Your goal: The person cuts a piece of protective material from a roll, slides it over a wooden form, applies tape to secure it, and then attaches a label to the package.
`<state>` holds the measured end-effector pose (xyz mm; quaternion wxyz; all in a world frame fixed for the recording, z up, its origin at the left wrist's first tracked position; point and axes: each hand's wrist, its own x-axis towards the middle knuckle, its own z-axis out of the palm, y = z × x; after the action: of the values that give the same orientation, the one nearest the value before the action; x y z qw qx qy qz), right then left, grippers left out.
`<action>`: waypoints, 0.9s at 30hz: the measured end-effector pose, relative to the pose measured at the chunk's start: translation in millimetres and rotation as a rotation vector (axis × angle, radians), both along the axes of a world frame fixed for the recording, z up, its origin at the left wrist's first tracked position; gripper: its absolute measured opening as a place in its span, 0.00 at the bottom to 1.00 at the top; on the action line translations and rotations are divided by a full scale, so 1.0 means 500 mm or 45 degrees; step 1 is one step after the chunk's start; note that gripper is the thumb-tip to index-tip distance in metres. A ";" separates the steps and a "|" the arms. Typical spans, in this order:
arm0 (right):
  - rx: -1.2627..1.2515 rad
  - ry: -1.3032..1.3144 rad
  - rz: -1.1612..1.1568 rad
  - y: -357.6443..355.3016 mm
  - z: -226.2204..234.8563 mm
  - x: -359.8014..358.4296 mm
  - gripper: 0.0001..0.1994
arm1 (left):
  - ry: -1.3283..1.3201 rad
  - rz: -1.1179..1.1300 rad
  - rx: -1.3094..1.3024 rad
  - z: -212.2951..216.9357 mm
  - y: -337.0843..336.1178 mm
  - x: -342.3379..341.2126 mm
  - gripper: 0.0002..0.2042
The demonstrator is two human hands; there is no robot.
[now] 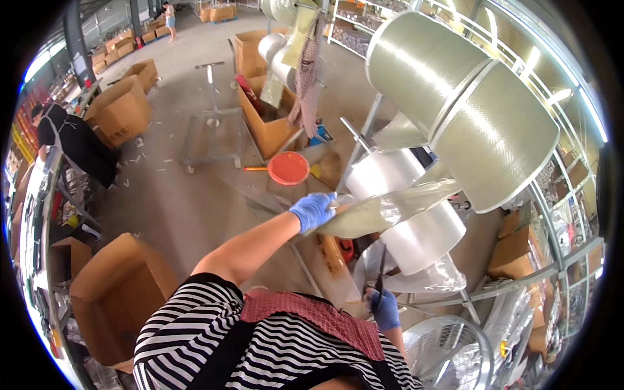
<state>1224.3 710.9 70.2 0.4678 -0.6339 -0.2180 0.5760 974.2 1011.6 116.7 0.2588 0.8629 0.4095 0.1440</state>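
Note:
My left hand (313, 212), in a blue glove, is closed on the end of a pale see-through bubble wrap strip (396, 209). That strip stretches across from the big rolls of wrap (500, 130) on the right, passing over smaller white film rolls (422, 242). Lower down, near my body, my right hand (385, 309), also gloved in blue, is closed around the handles of dark scissors (381, 270). Their blades point up and away from me, below the strip and apart from it. Part of the right hand's fingers is hidden.
A round red stool (288, 168) stands ahead, beside a broom (328, 170). An open cardboard box (123, 302) is at my left, a fan with a wire guard (448, 354) at my lower right. A wheeled metal trolley (211, 133) stands farther off. A person in black (81, 146) bends at the far left.

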 end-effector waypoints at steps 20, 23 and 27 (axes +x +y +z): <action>-0.040 -0.086 -0.359 0.208 0.077 0.041 0.12 | 0.476 -0.359 0.597 0.068 0.486 0.468 0.05; 0.184 0.050 -0.552 0.285 0.082 0.054 0.10 | 0.505 -0.535 0.629 0.122 0.359 0.418 0.07; 0.194 0.000 -0.562 0.467 0.147 0.058 0.16 | 0.628 -0.606 0.483 0.133 0.280 0.313 0.09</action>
<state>1253.5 944.5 143.7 0.6290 -0.6291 -0.1168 0.4416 1130.6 1151.7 183.2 0.0144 0.9749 0.2141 -0.0586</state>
